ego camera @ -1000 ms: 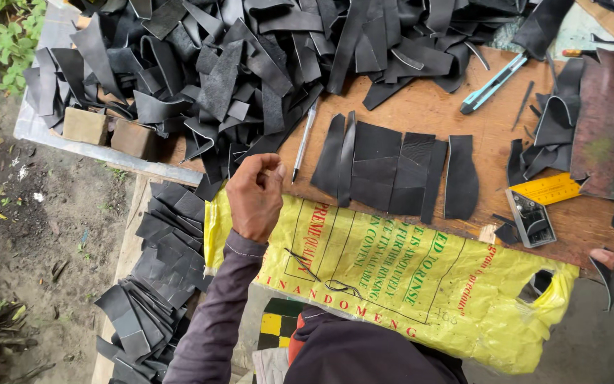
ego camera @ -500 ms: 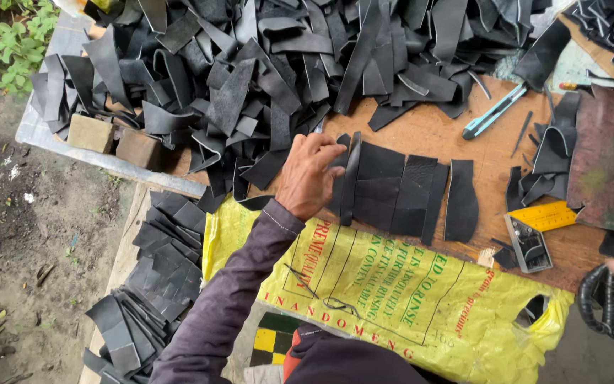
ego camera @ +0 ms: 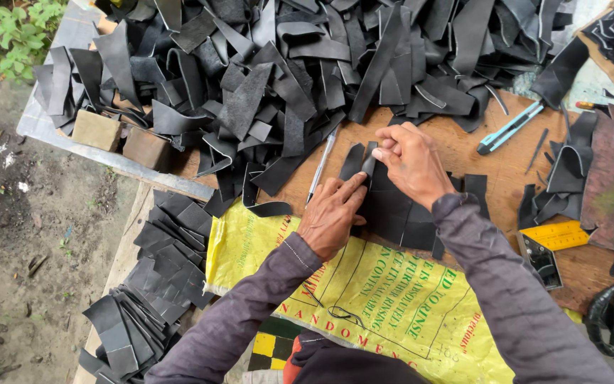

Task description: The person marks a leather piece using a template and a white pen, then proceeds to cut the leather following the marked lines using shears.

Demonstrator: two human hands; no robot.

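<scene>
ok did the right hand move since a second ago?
Yes. The right hand came in from the table's right edge, leftward past the yellow square ruler, onto the cut black pieces beside the left hand.

matt black rubber strips [ego camera: 300, 78], bare wooden board [ego camera: 477, 167]

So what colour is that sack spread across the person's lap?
Yellow sack, with red and black print; head view.

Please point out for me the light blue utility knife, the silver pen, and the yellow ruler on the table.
light blue utility knife [ego camera: 509, 129], head view, middle of its handle
silver pen [ego camera: 322, 163], head view, middle of its barrel
yellow ruler [ego camera: 554, 235], head view, centre of its flat face
</scene>
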